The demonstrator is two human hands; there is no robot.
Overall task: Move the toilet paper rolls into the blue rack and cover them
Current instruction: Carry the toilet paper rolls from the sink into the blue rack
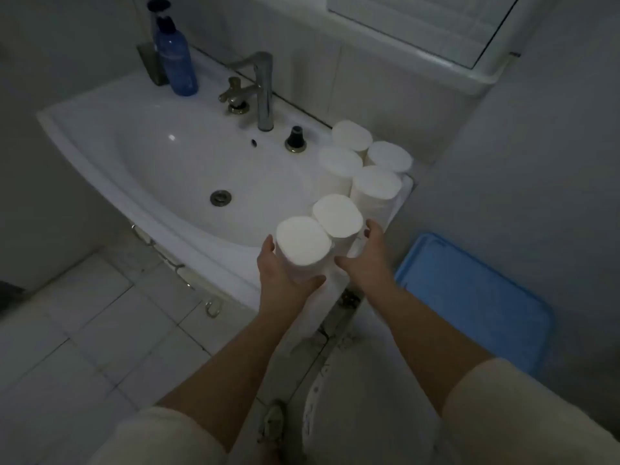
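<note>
Several white toilet paper rolls stand upright on the right rim of the white sink (100, 135). My left hand (281, 273) is wrapped around the nearest roll (302, 239) at the sink's front right corner. My right hand (365, 253) grips the roll just behind it (337, 214), fingers curled round its right side. Further rolls (375, 182) stand behind these, toward the wall. The blue rack's flat lid (476, 297) lies low to the right of the sink, against the wall; the rack's inside is hidden beneath it.
A chrome faucet (263, 88) and a blue pump bottle (176, 58) stand at the back of the sink. A mirror cabinet (419, 25) hangs above. Tiled floor (84, 330) lies to the left, and a white toilet (365, 397) is below my arms.
</note>
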